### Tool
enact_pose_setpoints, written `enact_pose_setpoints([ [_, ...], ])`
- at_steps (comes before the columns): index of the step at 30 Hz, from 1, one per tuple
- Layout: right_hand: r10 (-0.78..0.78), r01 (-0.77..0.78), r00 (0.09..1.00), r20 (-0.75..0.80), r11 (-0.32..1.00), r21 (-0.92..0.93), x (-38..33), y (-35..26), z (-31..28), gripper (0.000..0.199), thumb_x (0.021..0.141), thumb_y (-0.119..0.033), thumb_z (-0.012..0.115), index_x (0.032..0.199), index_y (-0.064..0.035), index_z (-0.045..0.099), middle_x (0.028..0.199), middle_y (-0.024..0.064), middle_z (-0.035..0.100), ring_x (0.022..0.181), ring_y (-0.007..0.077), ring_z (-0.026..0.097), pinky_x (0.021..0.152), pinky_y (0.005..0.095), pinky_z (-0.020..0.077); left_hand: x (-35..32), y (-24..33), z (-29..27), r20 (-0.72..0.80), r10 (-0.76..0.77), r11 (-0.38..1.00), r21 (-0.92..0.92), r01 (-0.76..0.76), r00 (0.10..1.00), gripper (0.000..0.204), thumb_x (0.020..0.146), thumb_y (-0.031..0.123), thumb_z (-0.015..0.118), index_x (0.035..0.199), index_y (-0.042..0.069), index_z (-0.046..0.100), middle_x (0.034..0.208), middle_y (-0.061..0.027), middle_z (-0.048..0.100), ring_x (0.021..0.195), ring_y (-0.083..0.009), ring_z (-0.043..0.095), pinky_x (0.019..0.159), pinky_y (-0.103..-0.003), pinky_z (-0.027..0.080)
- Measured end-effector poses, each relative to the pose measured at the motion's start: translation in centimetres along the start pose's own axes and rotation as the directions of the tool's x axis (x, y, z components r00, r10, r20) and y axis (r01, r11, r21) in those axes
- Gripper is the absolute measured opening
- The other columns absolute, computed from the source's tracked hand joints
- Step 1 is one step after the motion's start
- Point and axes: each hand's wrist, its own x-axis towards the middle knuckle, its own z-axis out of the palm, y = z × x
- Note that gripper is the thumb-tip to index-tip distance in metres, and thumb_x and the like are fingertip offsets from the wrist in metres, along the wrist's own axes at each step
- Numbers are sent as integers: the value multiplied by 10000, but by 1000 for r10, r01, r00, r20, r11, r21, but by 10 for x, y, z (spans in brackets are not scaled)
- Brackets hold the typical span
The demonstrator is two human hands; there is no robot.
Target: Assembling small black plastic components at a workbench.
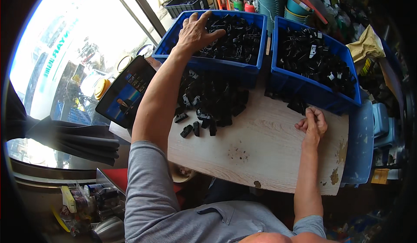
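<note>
My left hand (194,34) reaches over the near-left part of the left blue bin (208,60), fingers spread and nothing seen in them. Small black plastic parts (236,37) fill that bin. On the table my right hand (313,123) is closed, its fingers curled together below the right blue bin (312,84). A black part (297,106) lies against or close to its fingertips; whether the hand grips anything is hidden. In the right bin are similar black parts (304,56), some with whitish pieces. A loose heap of black parts (213,97) sits before the left bin.
A tablet (127,93) leans at the table's left, beside the window. The pale wooden table (269,143) has worn patches near its front edge. Stacked teal baskets (266,6) stand behind the bins. A blue plastic tub (359,143) is at the right.
</note>
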Motion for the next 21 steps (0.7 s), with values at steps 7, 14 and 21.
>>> enact_pose_setpoints([
  [7, 7, -9, 999, -51, 999, -40, -3, -3, 2, 169, 957, -185, 692, 1047, -43, 676, 542, -25, 442, 540, 88, 540, 501, 277, 529, 41, -9, 46, 252, -139, 987, 108, 115, 958, 940, 731, 771, 685, 1519, 306, 473, 1515, -179, 460, 1375, -491, 431, 1103, -631, 381],
  [14, 16, -18, 999, -37, 998, -56, -1, -1, 0, 166, 957, -210, 693, 1018, -57, 672, 555, -22, 429, 552, 98, 540, 532, 282, 540, 44, -3, 41, 290, -259, 958, 202, 205, 921, 685, 784, 602, 628, 1392, 284, 628, 1437, -151, 570, 1333, -401, 535, 1101, -493, 436],
  [21, 4, -5, 1000, -14, 998, -62, 2, 3, -7, 197, 956, -232, 703, 1050, -66, 654, 559, -24, 432, 561, 104, 545, 559, 301, 540, 39, 11, 36, 319, -231, 968, 175, 182, 919, 631, 797, 535, 607, 1369, 271, 644, 1353, -102, 659, 1290, -259, 606, 1082, -418, 460],
])
